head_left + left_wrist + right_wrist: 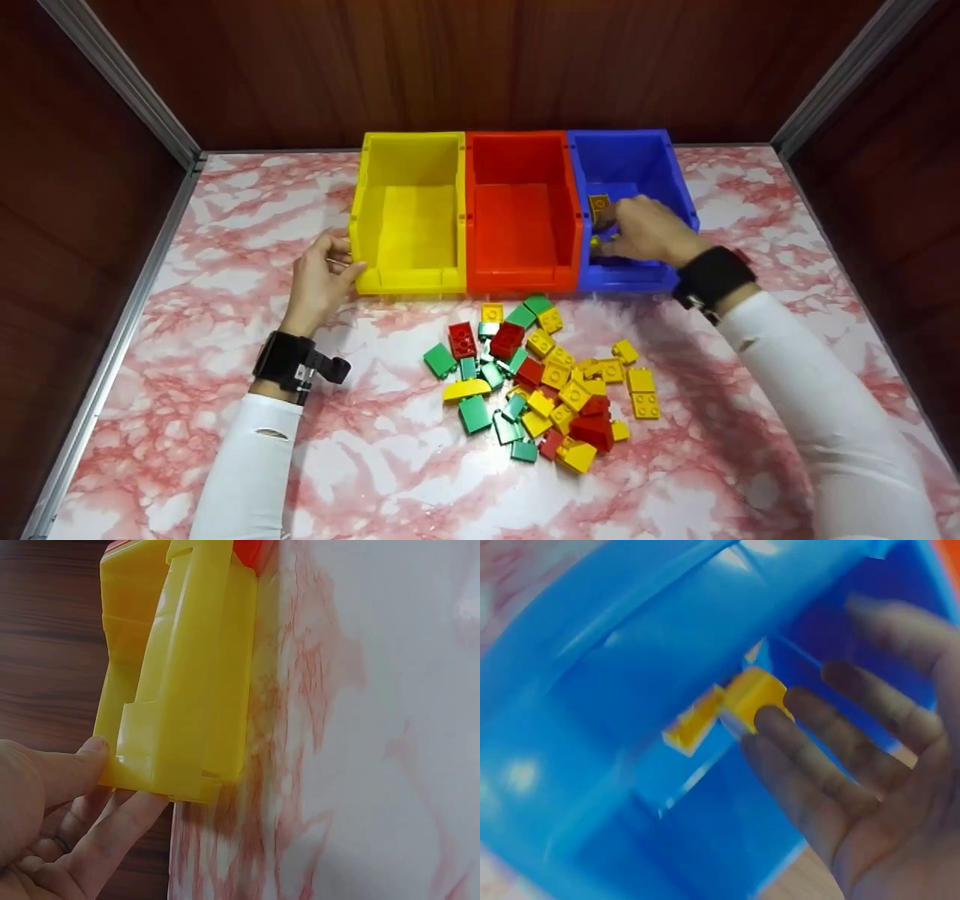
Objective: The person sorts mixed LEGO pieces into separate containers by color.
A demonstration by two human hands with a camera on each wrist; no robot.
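Note:
My left hand (319,281) holds the front left corner of the yellow bin (409,281). In the left wrist view the thumb lies on the corner of the yellow bin (180,690), with fingers against its side. My right hand (649,229) reaches into the blue bin (626,281). The right wrist view shows its fingers (810,772) spread and fairly straight, close over a yellow toy brick (756,696) in the blue bin (630,682). Another yellow piece (694,722) lies beside that brick. An orange-looking brick (598,204) shows past the fingertips in the head view.
Between the yellow and blue bins sits a red bin (521,279), all three side by side. In front lies a loose pile of yellow (574,395), green (474,414) and red (592,431) bricks. Wooden walls (480,67) enclose the marbled table (390,480) at back and sides.

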